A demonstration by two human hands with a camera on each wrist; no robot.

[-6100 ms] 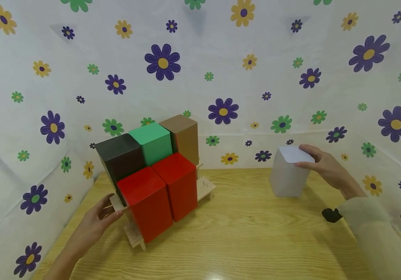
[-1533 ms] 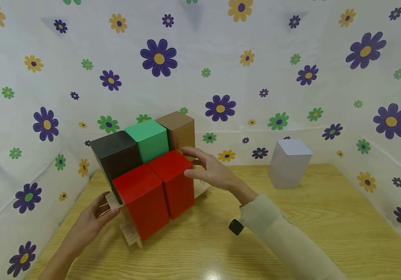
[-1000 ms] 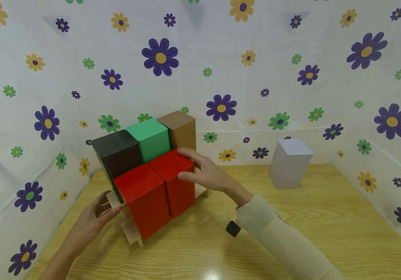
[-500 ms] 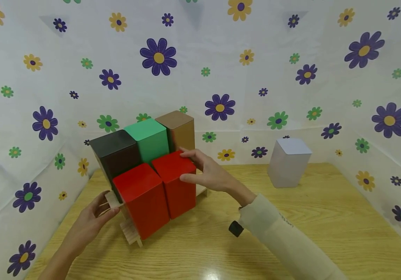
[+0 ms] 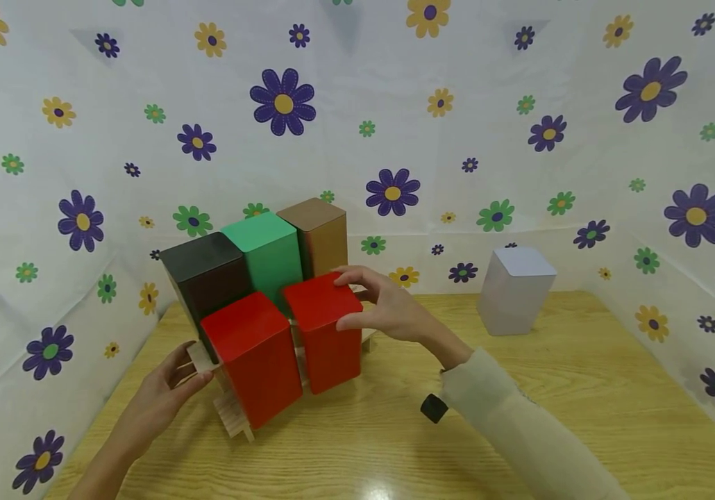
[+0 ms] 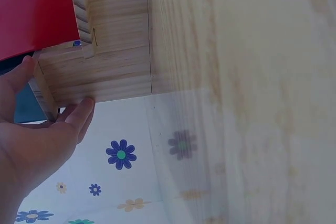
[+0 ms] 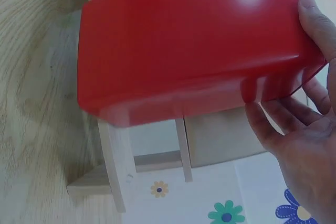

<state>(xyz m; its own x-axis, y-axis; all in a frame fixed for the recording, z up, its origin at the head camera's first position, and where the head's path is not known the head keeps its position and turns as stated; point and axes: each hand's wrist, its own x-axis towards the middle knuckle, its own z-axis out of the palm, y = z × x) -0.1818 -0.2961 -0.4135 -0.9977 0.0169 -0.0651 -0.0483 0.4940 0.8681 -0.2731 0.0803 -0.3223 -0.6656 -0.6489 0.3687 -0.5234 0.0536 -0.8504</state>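
My right hand (image 5: pixel 393 305) grips the right-hand red box (image 5: pixel 332 357) by its top, thumb on the near face and fingers over the far side. In the right wrist view the glossy red box (image 7: pixel 184 51) stands in front of a pale wooden rack (image 7: pixel 113 161). A narrow gap separates it from the left-hand red box (image 5: pixel 264 375). My left hand (image 5: pixel 160 392) pinches the end of the wooden rack (image 5: pixel 231 411); the left wrist view shows thumb and fingers round that end piece (image 6: pixel 47 85).
Behind the red boxes, a black box (image 5: pixel 207 267), a green box (image 5: pixel 266 246) and a brown box (image 5: pixel 320 232) stand in the rack's back row. A white box (image 5: pixel 514 295) stands apart on the wooden table (image 5: pixel 457 444) at right. Flowered cloth (image 5: pixel 345 160) encloses the back and sides.
My right hand left the white box on the right and took hold of the right-hand red box. That box has shifted rightward, opening a gap beside the other red one. My left hand stays.
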